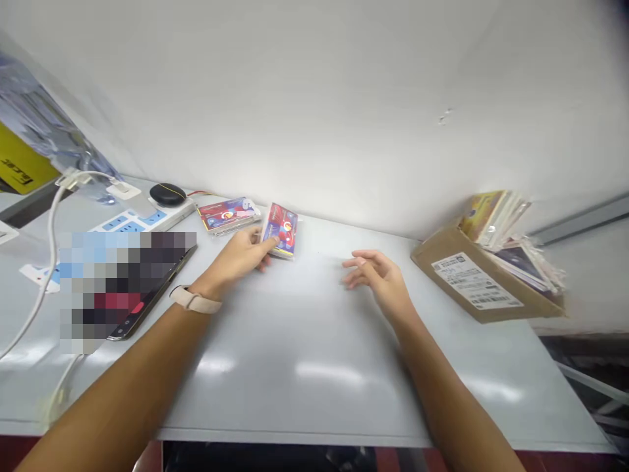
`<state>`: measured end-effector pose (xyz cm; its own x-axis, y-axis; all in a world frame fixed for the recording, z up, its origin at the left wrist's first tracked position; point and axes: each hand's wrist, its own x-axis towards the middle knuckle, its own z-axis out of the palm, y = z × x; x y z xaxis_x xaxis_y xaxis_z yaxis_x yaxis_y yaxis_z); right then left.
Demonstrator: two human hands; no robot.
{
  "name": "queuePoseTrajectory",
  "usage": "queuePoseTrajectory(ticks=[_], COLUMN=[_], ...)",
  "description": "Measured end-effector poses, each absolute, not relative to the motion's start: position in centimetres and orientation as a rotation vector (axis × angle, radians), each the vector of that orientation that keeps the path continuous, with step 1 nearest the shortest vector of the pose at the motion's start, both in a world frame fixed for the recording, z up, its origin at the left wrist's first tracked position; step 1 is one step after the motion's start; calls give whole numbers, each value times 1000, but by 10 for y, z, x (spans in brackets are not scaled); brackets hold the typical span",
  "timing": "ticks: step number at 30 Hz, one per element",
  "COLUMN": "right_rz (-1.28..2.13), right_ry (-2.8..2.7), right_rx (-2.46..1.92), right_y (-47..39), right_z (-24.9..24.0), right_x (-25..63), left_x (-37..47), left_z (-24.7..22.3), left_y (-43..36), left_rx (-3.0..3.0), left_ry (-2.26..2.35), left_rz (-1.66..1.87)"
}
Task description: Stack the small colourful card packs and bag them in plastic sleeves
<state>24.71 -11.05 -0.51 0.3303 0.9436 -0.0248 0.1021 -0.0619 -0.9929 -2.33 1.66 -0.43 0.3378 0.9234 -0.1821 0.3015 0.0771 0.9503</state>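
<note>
My left hand (246,252), with a pale band on its wrist, pinches a red and blue card pack (284,229) in a clear sleeve. The thumb lies on the pack's printed face and the fingers go behind its left edge. Just left of it, a stack of similar card packs (228,215) lies on the table near the wall. My right hand (376,275) hovers over the table to the right, fingers apart and slightly curled, slightly blurred, with nothing in it.
At the right stands a tilted cardboard box (474,282) filled with sleeved cards (496,213). On the left are a phone (147,295) with a blurred-out screen, a power strip (130,223), a black round case (168,194) and a white cable (52,229). A wall (344,118) closes off the back.
</note>
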Motion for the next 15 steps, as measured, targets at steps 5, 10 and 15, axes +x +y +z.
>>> queuePoseTrajectory(ticks=[5,10,15], right_rz=[348,-496,-952], right_ry=[-1106,-1172,-1056], right_rx=[-1508,-1587,-1684], right_y=[-109,-112,-112], right_z=[0,10,12], right_x=[274,314,355], left_x=[-30,-25,-17], left_z=[0,-4,-6], left_y=[18,8,-1], left_rx=[1846,2108,2342], left_ry=[1679,1734,1606], left_rz=[952,1073,1218])
